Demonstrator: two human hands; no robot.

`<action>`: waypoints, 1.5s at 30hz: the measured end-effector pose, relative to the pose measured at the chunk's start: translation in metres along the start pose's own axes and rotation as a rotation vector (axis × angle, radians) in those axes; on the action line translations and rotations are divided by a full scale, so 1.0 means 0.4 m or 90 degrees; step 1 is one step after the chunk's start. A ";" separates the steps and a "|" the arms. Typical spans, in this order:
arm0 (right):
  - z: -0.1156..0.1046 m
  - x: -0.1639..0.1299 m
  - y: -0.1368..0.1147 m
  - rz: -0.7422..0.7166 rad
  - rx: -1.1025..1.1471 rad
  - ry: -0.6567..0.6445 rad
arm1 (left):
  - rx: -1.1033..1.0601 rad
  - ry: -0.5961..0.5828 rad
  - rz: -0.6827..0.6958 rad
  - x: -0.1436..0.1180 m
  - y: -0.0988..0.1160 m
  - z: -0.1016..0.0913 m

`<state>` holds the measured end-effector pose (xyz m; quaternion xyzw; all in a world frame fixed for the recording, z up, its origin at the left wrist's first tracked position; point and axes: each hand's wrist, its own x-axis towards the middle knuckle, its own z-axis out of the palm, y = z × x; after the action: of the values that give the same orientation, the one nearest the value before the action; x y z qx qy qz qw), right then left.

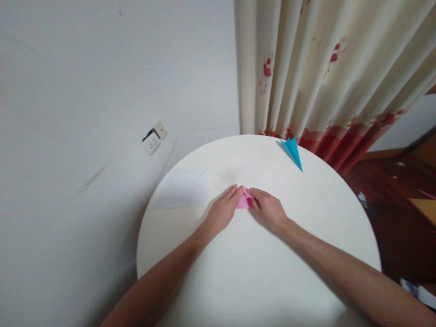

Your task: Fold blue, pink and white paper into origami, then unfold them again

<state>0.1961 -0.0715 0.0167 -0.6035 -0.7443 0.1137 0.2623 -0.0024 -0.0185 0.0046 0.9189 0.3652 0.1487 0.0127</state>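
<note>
A small folded piece of pink paper (pixel 244 201) lies on the white round table between my two hands. At its left edge, my left hand (pixel 225 208) presses on it with fingers close together. My right hand (pixel 268 207) has the right edge, its thumb tucked below the bent fingers. Fold lines meet at a point at the top of the pink paper, and both side edges are covered by my fingers.
A blue paper plane (pixel 293 153) rests near the table's far right edge. To the left lies a white sheet (pixel 184 187). The wall with a socket (pixel 151 143) borders the table's left side; a patterned curtain (pixel 306 81) hangs behind it.
</note>
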 end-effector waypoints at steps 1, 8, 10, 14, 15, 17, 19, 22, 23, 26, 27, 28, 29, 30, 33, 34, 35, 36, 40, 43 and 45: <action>-0.002 -0.001 -0.001 0.003 0.000 -0.002 | -0.006 0.003 -0.005 0.000 0.003 -0.001; 0.007 0.000 0.006 0.011 -0.029 0.022 | -0.055 -0.005 -0.038 0.007 0.019 -0.003; 0.009 0.001 0.005 0.017 -0.027 0.016 | -0.091 0.005 -0.051 0.010 0.023 -0.006; 0.012 -0.001 -0.003 0.016 -0.016 0.013 | -0.156 0.029 -0.092 0.013 0.030 -0.011; 0.013 -0.002 -0.005 0.014 -0.009 0.017 | -0.169 0.033 -0.101 0.014 0.031 -0.012; 0.015 -0.004 -0.009 0.011 0.007 0.028 | -0.195 0.041 -0.112 0.015 0.032 -0.011; 0.016 -0.006 -0.011 0.010 0.027 0.040 | -0.222 0.054 -0.117 0.015 0.030 -0.006; 0.015 -0.008 -0.010 0.007 0.050 0.053 | -0.255 0.076 -0.126 0.014 0.023 0.007; 0.015 -0.009 -0.009 0.007 0.054 0.054 | -0.263 0.080 -0.129 0.013 0.021 0.011; 0.015 -0.009 -0.007 0.012 0.059 0.049 | -0.275 0.082 -0.149 0.009 0.013 0.019; 0.015 -0.009 -0.007 0.014 0.060 0.047 | -0.275 0.082 -0.160 0.009 0.011 0.019; 0.016 -0.009 -0.008 0.014 0.060 0.045 | -0.275 0.081 -0.172 0.008 0.010 0.019; 0.017 -0.010 -0.008 0.014 0.061 0.044 | -0.273 0.083 -0.182 0.008 0.008 0.018; 0.018 -0.010 -0.009 0.013 0.063 0.046 | -0.271 0.085 -0.190 0.008 0.006 0.016; 0.020 -0.013 -0.011 0.013 0.080 0.060 | -0.274 0.099 -0.199 0.010 0.004 0.012; 0.021 -0.014 -0.012 0.015 0.089 0.068 | -0.281 0.106 -0.200 0.010 0.004 0.011; 0.021 -0.014 -0.012 0.017 0.100 0.076 | -0.289 0.114 -0.200 0.010 0.005 0.009; 0.020 -0.015 -0.012 0.021 0.111 0.082 | -0.296 0.121 -0.200 0.011 0.005 0.008; 0.016 -0.017 -0.016 0.013 0.153 0.088 | -0.307 0.135 -0.220 0.012 0.012 -0.001; 0.016 -0.019 -0.022 -0.038 0.176 0.083 | -0.342 0.140 -0.247 0.015 0.018 -0.011; 0.021 -0.020 -0.026 -0.078 0.185 0.079 | -0.407 0.131 -0.270 0.017 0.024 -0.016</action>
<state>0.1843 -0.0806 0.0127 -0.5187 -0.7379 0.1664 0.3985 0.0068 -0.0215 0.0137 0.7531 0.4812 0.3406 0.2920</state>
